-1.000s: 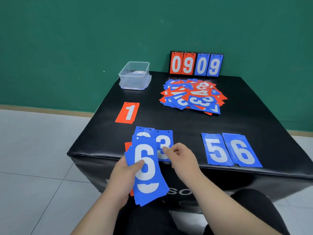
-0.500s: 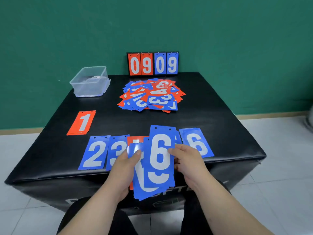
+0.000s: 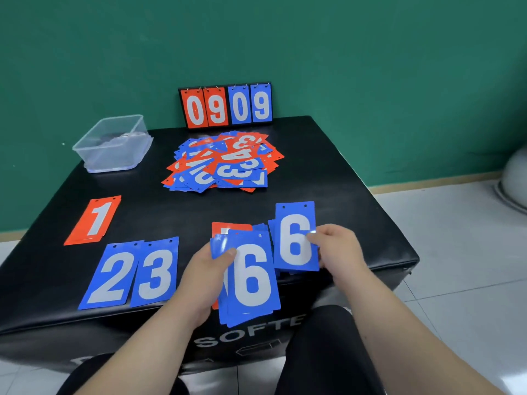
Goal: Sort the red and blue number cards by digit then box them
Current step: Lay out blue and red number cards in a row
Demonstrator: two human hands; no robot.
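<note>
- While the left hand grips a fanned stack over the near edge of the table, thumb pressed on its top card, a blue 6, the right hand pinches a single 6, also blue, by its right edge, with the thumb on the face and the fingers curled behind.
- That makes two blue 6s in hand, one per hand.
- The number of cards in the stack cannot be told; several blue edges and one red card show behind the top one.
- The single 6 sits just right of the stack, above the near edge and right of centre. Slivers of blue card show beneath it, their digits hidden.
- Three cards lie face up on the left side: one red 1 by the left edge, and one blue 2 and one blue 3 side by side at the near edge, long edges touching.
- One loose pile of red and blue cards, too many to count, lies mid-table toward the far edge.
- One clear box stands at the far left corner.
- One scoreboard stands at the far edge with four cards: red 0, red 9, blue 0, blue 9.
</note>
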